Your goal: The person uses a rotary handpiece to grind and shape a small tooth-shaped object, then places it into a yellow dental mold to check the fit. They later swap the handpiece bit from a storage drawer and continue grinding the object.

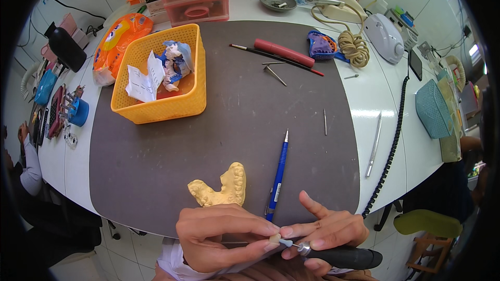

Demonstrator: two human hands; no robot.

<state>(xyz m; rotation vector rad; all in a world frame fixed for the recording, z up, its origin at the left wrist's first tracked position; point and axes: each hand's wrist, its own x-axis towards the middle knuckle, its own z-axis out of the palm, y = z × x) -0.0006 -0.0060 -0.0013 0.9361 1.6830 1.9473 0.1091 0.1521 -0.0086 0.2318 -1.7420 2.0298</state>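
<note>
At the near edge, the left hand (224, 237) pinches a small, cream-coloured, tooth-like piece (274, 239) between thumb and fingertips, the other fingers curled close together. The right hand (333, 229) is wrapped around a black, rounded handpiece with a silver metal collar (341, 258), one finger stretched away toward the far side and the others bent. From the collar, a thin metal shank leads left to a pale blue, tapered tip (285, 242), which meets the right side of the cream-coloured piece; whether it presses there is too small to tell. Both hands are close together in front of the brown-grey, smooth work mat (234, 125).

Just beyond the left hand, a pale yellow, horseshoe-shaped dental cast (224, 190) lies on the mat. Right of it, a slim blue mechanical pencil (278, 174) points to the far side. Farther right on the mat lies a thin metal pin (325, 122).

At the far left, a yellow-orange, perforated plastic basket (166, 113) holds a folded white paper (147, 80) and a crumpled blue-and-white wrapping (177, 62). At the far right, a dark red cylindrical stick (284, 53) lies beside a slender black brush with a red end (276, 60).
</note>
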